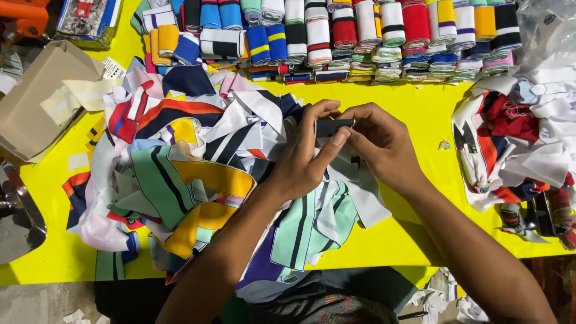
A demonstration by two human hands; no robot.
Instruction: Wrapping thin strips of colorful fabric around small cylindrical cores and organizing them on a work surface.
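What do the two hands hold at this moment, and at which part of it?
Both hands pinch one small dark strip of fabric: the left hand grips its left end, and the right hand grips its right end, above the heap of striped fabric pieces.

1 view only, from a camera worn on the head, looking steeply down and slightly forward onto a yellow table (pixel 420 228). Close range: left hand (pixel 306 159) and right hand (pixel 381 144) near frame centre, forearms entering from the bottom edge. Far table edge with rolled striped bands (pixel 360 36) along the top. No second view for overlap.
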